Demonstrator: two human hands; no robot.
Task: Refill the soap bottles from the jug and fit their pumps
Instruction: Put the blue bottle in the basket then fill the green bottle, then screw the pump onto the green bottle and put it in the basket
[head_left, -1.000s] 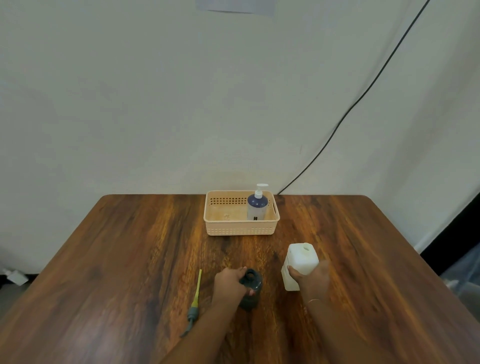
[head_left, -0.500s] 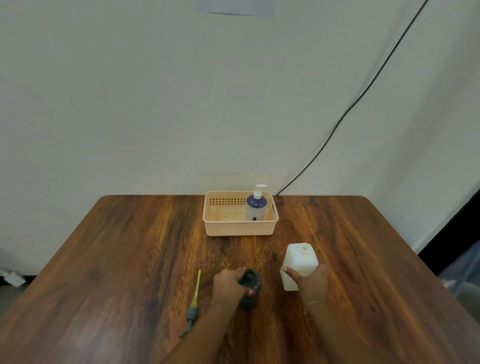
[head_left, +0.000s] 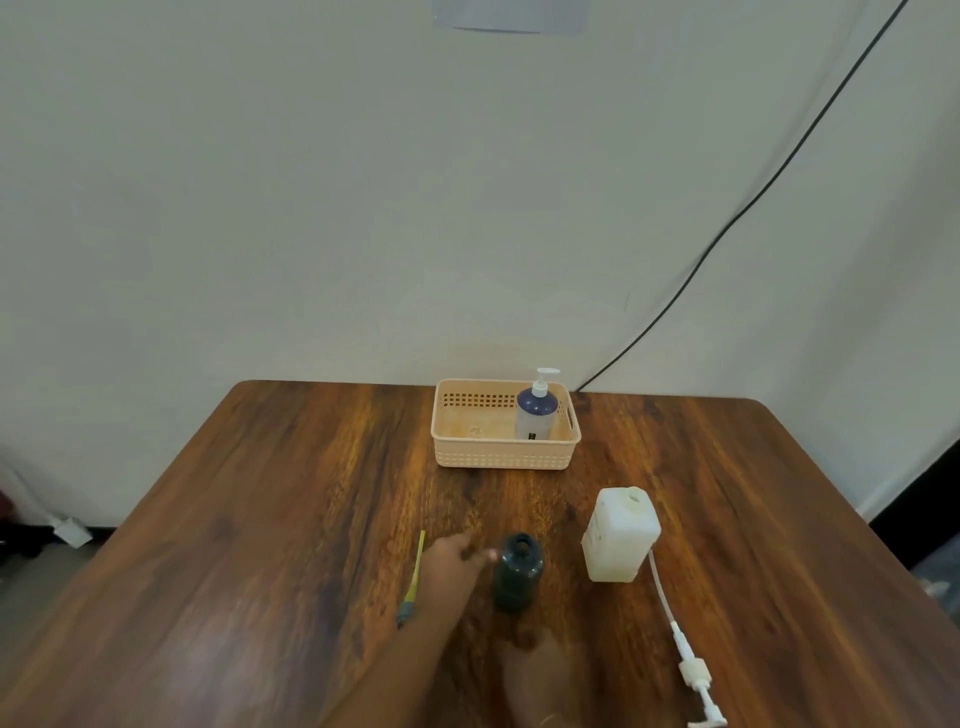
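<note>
The open dark bottle (head_left: 517, 571) stands upright near the desk's (head_left: 260, 519) front edge, jug (head_left: 621, 535) just right. The left hand (head_left: 452, 558), nearer, touches its left side, fingers loosely apart; the right hand (head_left: 535, 670) hangs empty, grip unclear.

table (head_left: 260, 519): glossy grained wood
basket (head_left: 504, 457): matt perforated plastic
jug (head_left: 618, 540): translucent white plastic
dark bottle (head_left: 517, 571): smooth, glossy

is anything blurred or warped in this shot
Head view: the right hand near the bottom edge is motion-blurred, the left hand slightly soft; the dark bottle and jug stay sharp; wide-angle bending curves the table edges.
</note>
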